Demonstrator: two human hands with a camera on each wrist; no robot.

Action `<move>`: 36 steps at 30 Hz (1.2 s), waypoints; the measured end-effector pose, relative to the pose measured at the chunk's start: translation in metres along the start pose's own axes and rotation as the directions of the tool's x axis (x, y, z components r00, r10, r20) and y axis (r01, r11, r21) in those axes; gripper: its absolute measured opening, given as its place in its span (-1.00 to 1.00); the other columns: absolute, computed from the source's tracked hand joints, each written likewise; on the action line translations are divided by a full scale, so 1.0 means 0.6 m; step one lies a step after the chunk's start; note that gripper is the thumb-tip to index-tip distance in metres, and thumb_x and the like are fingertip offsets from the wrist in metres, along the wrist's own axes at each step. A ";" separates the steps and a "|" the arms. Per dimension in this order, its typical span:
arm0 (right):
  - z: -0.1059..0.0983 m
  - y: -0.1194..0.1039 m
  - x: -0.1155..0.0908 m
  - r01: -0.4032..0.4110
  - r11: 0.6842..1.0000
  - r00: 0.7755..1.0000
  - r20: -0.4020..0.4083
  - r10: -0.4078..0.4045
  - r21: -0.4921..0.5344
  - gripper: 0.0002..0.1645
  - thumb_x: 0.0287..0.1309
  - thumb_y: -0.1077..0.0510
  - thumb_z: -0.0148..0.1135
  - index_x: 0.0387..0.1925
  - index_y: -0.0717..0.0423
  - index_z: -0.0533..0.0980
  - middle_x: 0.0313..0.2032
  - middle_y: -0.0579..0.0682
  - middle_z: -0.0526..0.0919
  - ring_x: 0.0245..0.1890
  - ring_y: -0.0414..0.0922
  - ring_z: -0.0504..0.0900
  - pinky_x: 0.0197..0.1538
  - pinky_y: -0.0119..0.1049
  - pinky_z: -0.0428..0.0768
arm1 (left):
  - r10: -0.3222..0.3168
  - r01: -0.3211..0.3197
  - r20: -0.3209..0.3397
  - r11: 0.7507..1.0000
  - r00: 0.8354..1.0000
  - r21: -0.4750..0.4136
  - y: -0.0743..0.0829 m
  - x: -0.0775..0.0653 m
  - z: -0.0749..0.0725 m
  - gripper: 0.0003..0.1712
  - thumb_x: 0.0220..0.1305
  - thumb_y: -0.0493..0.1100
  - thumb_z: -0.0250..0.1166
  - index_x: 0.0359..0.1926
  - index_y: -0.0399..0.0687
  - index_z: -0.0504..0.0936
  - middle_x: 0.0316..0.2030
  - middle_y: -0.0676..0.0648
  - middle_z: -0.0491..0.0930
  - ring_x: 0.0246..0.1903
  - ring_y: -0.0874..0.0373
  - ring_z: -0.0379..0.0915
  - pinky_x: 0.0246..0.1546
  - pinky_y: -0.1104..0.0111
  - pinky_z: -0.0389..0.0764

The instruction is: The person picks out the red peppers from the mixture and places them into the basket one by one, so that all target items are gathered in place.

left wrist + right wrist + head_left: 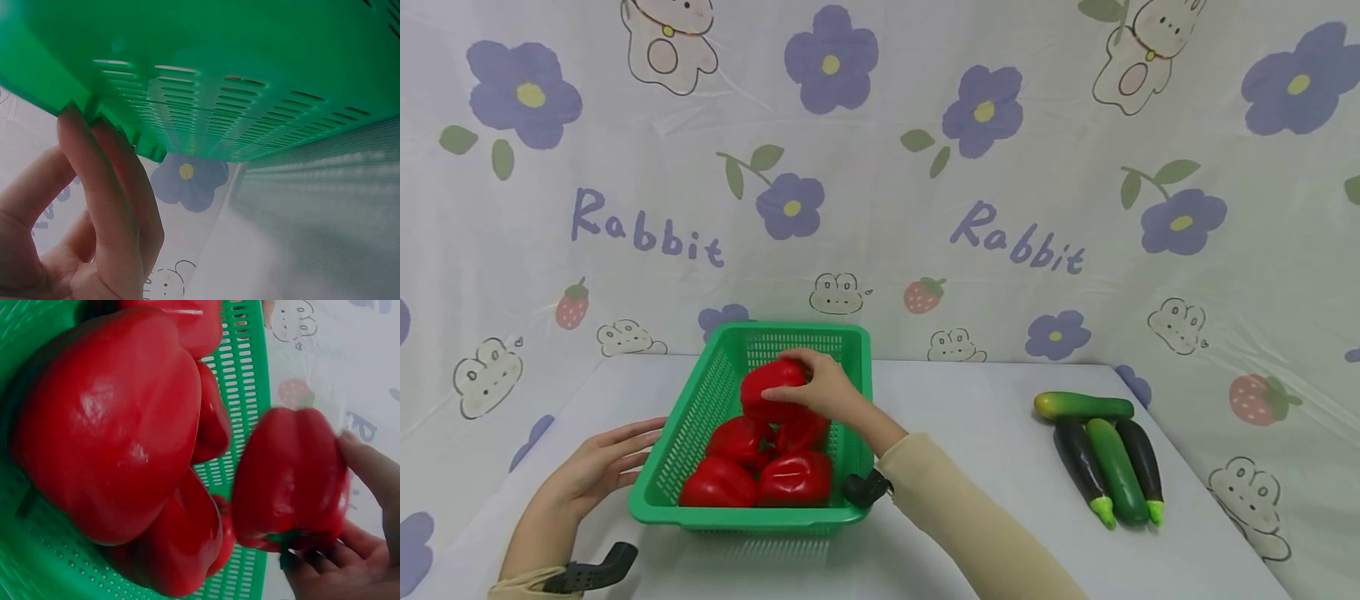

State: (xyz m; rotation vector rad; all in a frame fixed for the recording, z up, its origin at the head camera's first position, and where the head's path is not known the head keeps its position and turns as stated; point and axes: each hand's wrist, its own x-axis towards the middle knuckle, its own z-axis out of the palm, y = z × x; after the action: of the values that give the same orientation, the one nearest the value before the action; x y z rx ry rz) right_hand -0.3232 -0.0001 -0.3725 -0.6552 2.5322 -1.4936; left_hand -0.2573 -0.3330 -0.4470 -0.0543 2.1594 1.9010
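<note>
My right hand (823, 387) grips a red bell pepper (763, 387) over the back half of a green plastic basket (752, 518). In the right wrist view, thumb and fingers hold this bell pepper (290, 472) at its side and near its green stem (286, 549). Several more red bell peppers (795, 479) lie together in the front and middle of the basket. At the basket's left side is my left hand (587, 475), its fingers fairly straight. The left wrist view shows those fingertips (74, 122) touching the basket's rim (40, 94) from outside.
On the white table (955, 467), to the right, lies a group of vegetables: a green one with a yellowish end (1082, 406), a dark eggplant (1078, 458), a green cucumber (1116, 471) and another eggplant (1140, 458). A printed cloth (880, 208) hangs behind the table.
</note>
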 end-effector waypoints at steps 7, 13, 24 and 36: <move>0.003 0.003 -0.003 -0.007 0.998 0.997 0.070 0.011 -0.061 -0.21 0.03 -0.01 0.44 0.31 -0.09 0.37 0.16 0.00 0.52 0.12 -0.06 0.49 -0.07 -0.22 0.67 | 0.004 -0.004 -0.003 1.000 1.000 0.008 0.000 0.003 0.000 -0.62 0.42 0.06 0.14 0.22 0.32 0.53 -0.11 0.44 0.59 -0.02 0.39 0.52 0.02 0.29 0.60; -0.005 0.004 -0.003 -0.006 0.996 0.991 0.130 0.018 -0.093 -0.13 0.03 -0.04 0.44 0.38 -0.12 0.30 0.24 0.02 0.47 0.22 0.00 0.45 0.00 -0.16 0.66 | 0.002 -0.002 -0.007 1.000 1.000 0.005 0.001 0.004 0.000 -0.62 0.41 0.06 0.15 0.21 0.33 0.54 -0.12 0.44 0.59 -0.02 0.38 0.53 0.01 0.29 0.61; -0.068 0.021 -0.003 0.007 0.994 0.997 0.080 0.002 -0.107 -0.14 0.21 -0.23 0.21 0.44 -0.02 0.20 0.43 0.03 0.29 0.46 0.03 0.23 0.36 0.11 0.34 | 0.001 -0.001 0.001 1.000 1.000 -0.004 0.001 0.002 -0.005 -0.62 0.42 0.04 0.14 0.22 0.31 0.53 -0.12 0.43 0.60 -0.05 0.41 0.54 0.00 0.31 0.60; -0.151 0.124 -0.016 -0.102 0.943 0.971 -0.236 0.026 -0.316 -0.18 0.42 -0.28 -0.12 0.46 0.16 0.15 0.46 0.16 0.20 0.50 0.10 0.13 0.48 0.06 0.14 | 0.001 0.001 -0.029 0.999 1.000 0.049 0.006 0.001 -0.003 -0.57 0.41 0.09 0.14 0.25 0.23 0.52 -0.12 0.42 0.59 -0.07 0.37 0.57 -0.01 0.28 0.59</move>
State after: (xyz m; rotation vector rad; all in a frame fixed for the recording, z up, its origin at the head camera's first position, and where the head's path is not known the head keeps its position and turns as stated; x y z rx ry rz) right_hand -0.3662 0.1079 -0.3919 -0.4513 2.9834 -1.1994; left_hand -0.2589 -0.3343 -0.4436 -0.0732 2.2236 1.8581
